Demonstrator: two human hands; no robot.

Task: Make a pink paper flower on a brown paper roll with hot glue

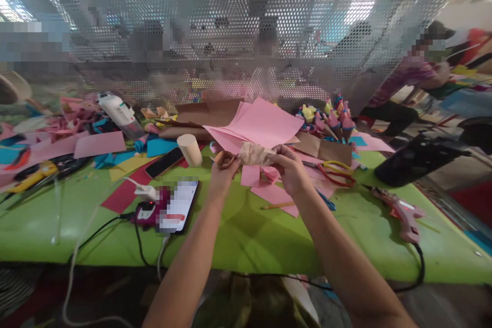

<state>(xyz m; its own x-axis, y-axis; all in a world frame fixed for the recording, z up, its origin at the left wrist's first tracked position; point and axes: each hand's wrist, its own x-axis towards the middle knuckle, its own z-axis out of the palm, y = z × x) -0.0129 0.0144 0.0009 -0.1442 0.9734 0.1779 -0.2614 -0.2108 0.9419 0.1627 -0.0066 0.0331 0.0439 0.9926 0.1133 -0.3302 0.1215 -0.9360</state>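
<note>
1. Left hand (224, 174) fingers pinch one end of the crumpled tan paper (255, 154); right hand (291, 169) fingers grip the other end.
2. The paper is held above the middle of the green table (246, 230), in front of the pink sheets (265, 123).
3. The scissors (338, 171) lie just right of the hands, the cardboard tube (190, 149) left.

A green table (246, 236) carries craft litter. Toward its far edge lie fanned pink sheets (265, 123) over brown card (207, 111), with a cluster of small paper cones (331, 115) to their right. A cream cardboard tube (190, 149) stands just beside a dark phone (164, 162). Nearer the front edge, left of middle, a second phone (180, 207) lies with its screen lit, a white plug (145, 192) and cables beside it. Scissors (335, 171) with yellow and red handles rest right of middle, and a pencil (277, 205) lies on pink scraps. A pink glue gun (400, 212) lies near the right edge. A perforated metal screen (230, 36) rises behind the far edge.
</note>
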